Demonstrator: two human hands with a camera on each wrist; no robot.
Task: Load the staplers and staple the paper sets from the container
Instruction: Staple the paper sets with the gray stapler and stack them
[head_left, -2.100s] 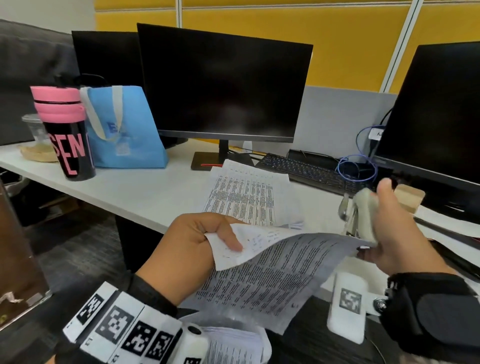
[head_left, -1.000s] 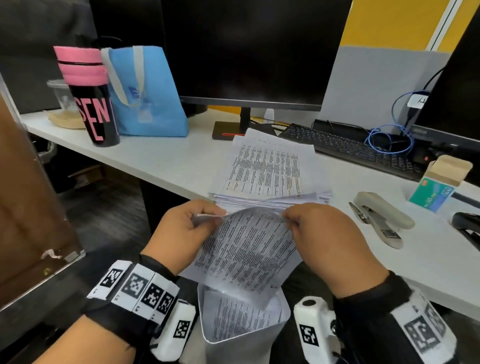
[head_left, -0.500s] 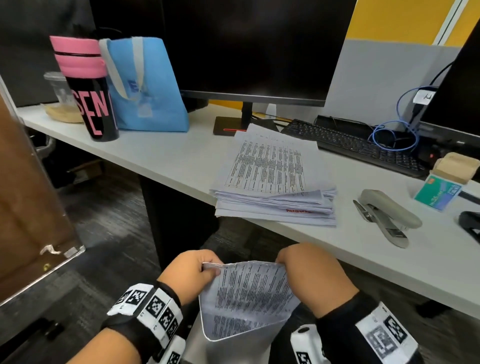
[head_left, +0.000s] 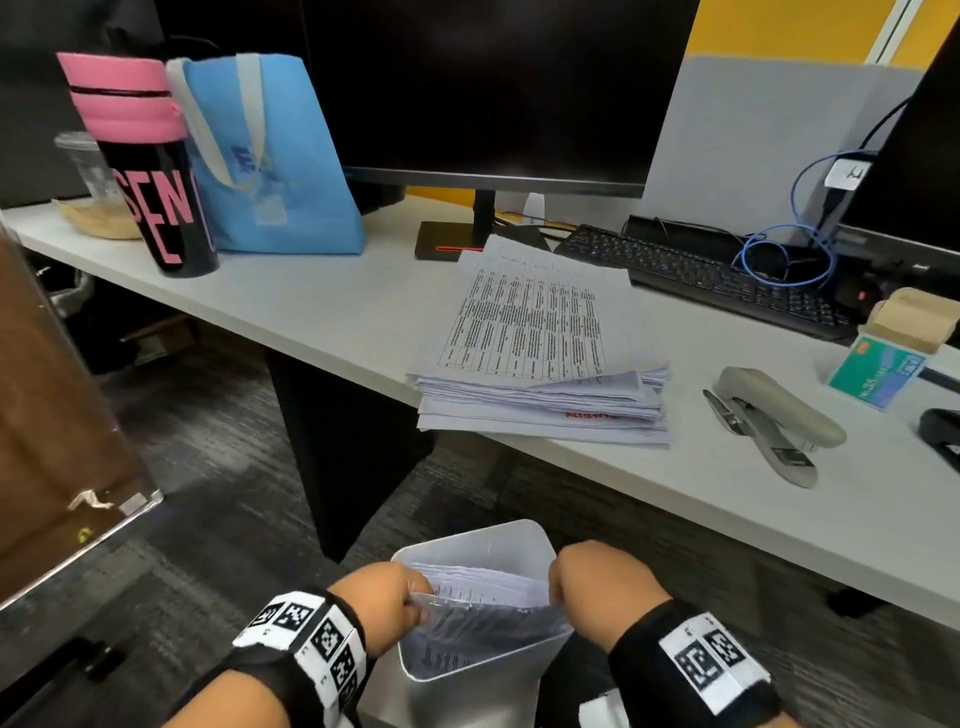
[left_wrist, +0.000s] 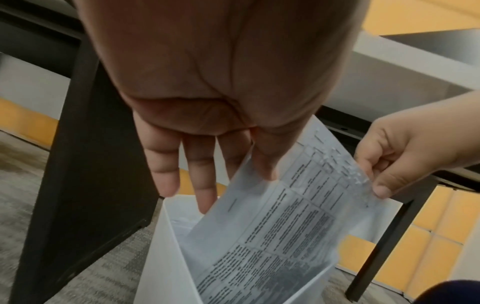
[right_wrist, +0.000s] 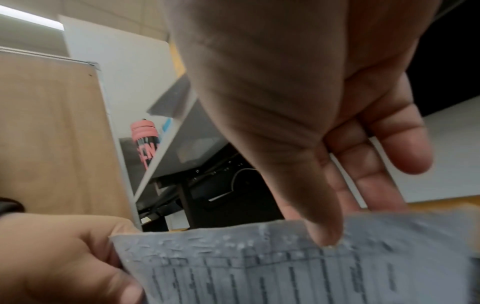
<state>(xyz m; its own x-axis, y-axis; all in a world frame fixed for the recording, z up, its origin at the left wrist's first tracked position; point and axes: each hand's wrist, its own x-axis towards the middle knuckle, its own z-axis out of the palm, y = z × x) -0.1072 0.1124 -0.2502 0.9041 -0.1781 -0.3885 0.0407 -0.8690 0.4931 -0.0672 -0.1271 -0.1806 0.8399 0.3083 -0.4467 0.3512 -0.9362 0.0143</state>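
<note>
Fingers (left_wrist: 200, 172) of the left hand (head_left: 382, 605) and right hand (head_left: 597, 582) each pinch a top corner of the paper set (left_wrist: 272, 236), half inside the bin (head_left: 467, 675) at bottom centre of the head view. Step looks like handling a set at the bin. Stapler (head_left: 779, 421) lies untouched at right on the desk (head_left: 322, 306), beside the stack (head_left: 535, 364). Next probably needs one hand freed for it.

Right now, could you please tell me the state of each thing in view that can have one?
left hand: pinches the paper set's top edge
right hand: pinches the same edge
paper set: lower part inside the container
container: open, below the desk edge
grey stapler: lying open on the desk
paper stack: on the desk, overhanging its edge
monitor: dark
</note>
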